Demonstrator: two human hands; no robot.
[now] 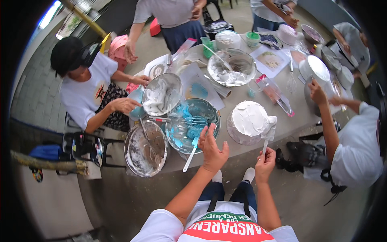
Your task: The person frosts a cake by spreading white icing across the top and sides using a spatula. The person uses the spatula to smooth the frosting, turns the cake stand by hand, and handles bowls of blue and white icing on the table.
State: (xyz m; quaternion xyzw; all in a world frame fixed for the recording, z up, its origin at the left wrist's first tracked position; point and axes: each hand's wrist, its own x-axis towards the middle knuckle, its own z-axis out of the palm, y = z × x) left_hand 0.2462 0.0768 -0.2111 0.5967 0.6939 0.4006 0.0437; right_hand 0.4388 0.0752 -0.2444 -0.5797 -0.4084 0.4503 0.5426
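Our right hand (265,164) grips a spatula (269,128) by the cake (244,119), left hand (213,152) empty; top looks coated, sides seemingly unfinished.

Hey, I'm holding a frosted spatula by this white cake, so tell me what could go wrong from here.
The spatula in your right hand is right by the side of the cake, so a slip might gouge it.

Your open left hand is near the bowl of blue cream and could get smeared.

The cake sits near the edge of the table, so a hard pull toward you might shift it off.
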